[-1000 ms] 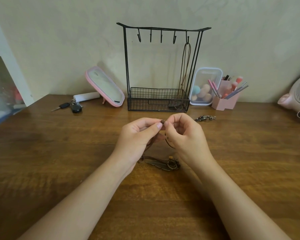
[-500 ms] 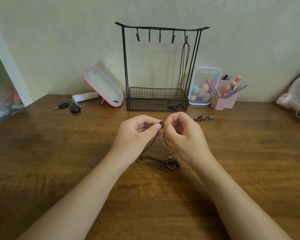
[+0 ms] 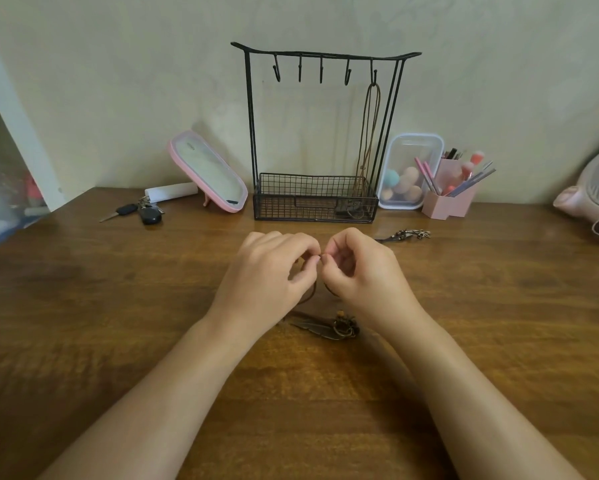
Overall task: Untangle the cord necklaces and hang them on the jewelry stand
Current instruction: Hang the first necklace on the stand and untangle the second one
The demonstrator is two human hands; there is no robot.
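Knuckles up, left hand (image 3: 267,277) and right hand (image 3: 365,273) meet, each grip pinching the cord (image 3: 312,293).

Four bare hooks (image 3: 321,72) (fifth (image 3: 373,77) seemingly taken)

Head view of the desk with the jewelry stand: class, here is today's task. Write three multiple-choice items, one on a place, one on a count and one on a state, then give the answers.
1. Where on the jewelry stand is the hung necklace?
A. leftmost hook
B. middle hook
C. rightmost hook

2. How many hooks does the top bar carry?
A. three
B. five
C. seven

3. What are the hands doing?
A. both pinch a cord
B. both lie flat on the table
C. one grips the stand

Answers:
1 C: its loop sits on the hook beside the right posts.
2 B: five hooks show in a row.
3 A: the left hand and right hand meet fingertip to fingertip on the cord, while its pendant lies on the table.
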